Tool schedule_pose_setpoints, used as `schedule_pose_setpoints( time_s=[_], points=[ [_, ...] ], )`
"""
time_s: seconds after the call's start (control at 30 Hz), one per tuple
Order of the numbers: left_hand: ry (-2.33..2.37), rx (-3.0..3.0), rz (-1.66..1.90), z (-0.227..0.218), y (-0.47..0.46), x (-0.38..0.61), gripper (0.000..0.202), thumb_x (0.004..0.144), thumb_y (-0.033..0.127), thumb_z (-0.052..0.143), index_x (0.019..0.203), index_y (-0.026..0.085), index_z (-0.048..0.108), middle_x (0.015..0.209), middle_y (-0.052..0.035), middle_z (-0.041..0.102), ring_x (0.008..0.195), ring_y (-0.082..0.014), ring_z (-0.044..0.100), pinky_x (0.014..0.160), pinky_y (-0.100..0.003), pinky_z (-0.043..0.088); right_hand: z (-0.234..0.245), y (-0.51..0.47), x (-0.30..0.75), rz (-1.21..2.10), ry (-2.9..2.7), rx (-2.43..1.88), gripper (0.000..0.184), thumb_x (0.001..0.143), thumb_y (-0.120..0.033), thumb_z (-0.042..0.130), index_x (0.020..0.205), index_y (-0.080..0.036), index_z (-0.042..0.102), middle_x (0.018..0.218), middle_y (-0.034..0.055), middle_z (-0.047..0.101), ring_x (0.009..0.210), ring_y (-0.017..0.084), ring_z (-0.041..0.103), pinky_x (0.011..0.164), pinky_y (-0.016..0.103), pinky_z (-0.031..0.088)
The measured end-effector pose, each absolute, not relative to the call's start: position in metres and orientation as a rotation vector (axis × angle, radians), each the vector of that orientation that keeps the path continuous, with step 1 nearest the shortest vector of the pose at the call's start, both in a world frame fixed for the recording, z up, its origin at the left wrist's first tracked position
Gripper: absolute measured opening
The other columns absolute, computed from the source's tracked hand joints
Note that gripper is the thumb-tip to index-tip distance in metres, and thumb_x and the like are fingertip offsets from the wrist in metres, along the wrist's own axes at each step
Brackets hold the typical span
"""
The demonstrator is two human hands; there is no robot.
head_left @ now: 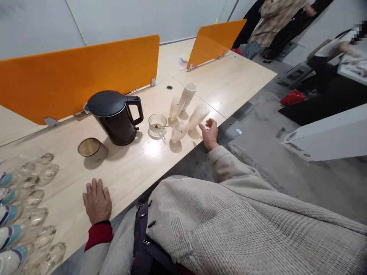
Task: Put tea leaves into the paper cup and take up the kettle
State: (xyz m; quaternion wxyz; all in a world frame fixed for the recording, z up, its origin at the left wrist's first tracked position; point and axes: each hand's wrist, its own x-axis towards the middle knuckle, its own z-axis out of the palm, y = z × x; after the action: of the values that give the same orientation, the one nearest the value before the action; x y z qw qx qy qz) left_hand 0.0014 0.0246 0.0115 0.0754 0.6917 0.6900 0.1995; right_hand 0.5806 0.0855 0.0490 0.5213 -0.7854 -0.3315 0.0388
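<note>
The left hand (pixel 96 201) lies flat on the table (pixel 134 168), near its close edge. Its fingers (pixel 96 188) are straight and close together, and they hold nothing. A red cuff shows at the wrist.

The right hand (pixel 210 133) is farther away, on the right side, at the table's edge. Its fingers (pixel 211 123) are loosely curled and a little apart, and they hold nothing. It is just beside a clear plastic cup (pixel 198 115) that lies tipped on its side. I cannot tell if the hand touches the cup.

Near that cup is another clear cup (pixel 179 131), and one more (pixel 174 108) behind it. A tall stack of white cups (pixel 188 94) leans just behind them. To the left of the cups sits a small glass bowl (pixel 157 124) with a spoon in it. Left of the bowl stands a black kettle (pixel 114 116), and near it is a small round tin (pixel 92 149) with a wooden top.

On the far left edge are rows of clear glasses (pixel 31 198).

Orange boards (pixel 77 76) stand along the far side of the table. Other people stand far away at the top right.
</note>
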Motion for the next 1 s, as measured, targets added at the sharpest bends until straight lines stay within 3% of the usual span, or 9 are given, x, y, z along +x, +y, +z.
schedule_pose_setpoints(
  time_s=[0.2,0.4,0.57,0.7,1.0],
  points=[
    [2.067,2.088,0.621,0.008,0.025,0.000,0.058,0.112,0.039,0.036,0.156,0.008,0.059,0.168,-0.0243,0.050,0.165,-0.0412,0.033,0.134,-0.070,0.022,0.112,0.095,0.547,-0.029,-1.145,-1.663,0.064,0.096,-0.066,0.064,0.146,-0.029,0.051,0.131,0.0117,0.067,0.116,0.027,0.068,0.098,0.048,0.061],
    [2.061,2.095,0.616,0.004,0.024,-0.004,0.058,0.112,0.040,0.036,0.157,0.011,0.057,0.169,-0.0220,0.049,0.166,-0.0393,0.032,0.135,-0.067,0.022,0.139,0.184,0.542,-0.006,-1.390,-1.823,0.089,0.090,-0.080,0.067,0.157,-0.026,0.045,0.150,0.0168,0.059,0.139,0.037,0.057,0.112,0.060,0.055],
    [2.048,2.090,0.630,-0.001,0.021,-0.007,0.056,0.111,0.038,0.039,0.159,0.014,0.056,0.170,-0.0196,0.049,0.167,-0.0379,0.031,0.136,-0.066,0.021,0.123,0.225,0.538,0.090,-1.330,-2.050,0.099,0.081,-0.057,0.085,0.159,-0.014,0.042,0.160,0.0253,0.050,0.151,0.045,0.046,0.125,0.067,0.039],
    [2.043,2.073,0.658,-0.004,0.020,-0.009,0.056,0.110,0.036,0.042,0.161,0.017,0.054,0.171,-0.0181,0.048,0.167,-0.0367,0.029,0.136,-0.065,0.019,0.111,0.233,0.533,0.191,-1.229,-2.141,0.102,0.075,-0.043,0.088,0.159,-0.012,0.040,0.159,0.0268,0.051,0.149,0.046,0.049,0.124,0.065,0.040],
    [2.054,2.068,0.650,0.000,0.020,-0.006,0.058,0.112,0.040,0.036,0.157,0.012,0.058,0.170,-0.0200,0.049,0.167,-0.0371,0.030,0.137,-0.064,0.019,0.091,0.245,0.537,0.258,-1.131,-2.091,0.087,0.070,-0.040,0.088,0.146,-0.019,0.050,0.140,0.0168,0.070,0.131,0.037,0.066,0.119,0.057,0.050]
  ],
)
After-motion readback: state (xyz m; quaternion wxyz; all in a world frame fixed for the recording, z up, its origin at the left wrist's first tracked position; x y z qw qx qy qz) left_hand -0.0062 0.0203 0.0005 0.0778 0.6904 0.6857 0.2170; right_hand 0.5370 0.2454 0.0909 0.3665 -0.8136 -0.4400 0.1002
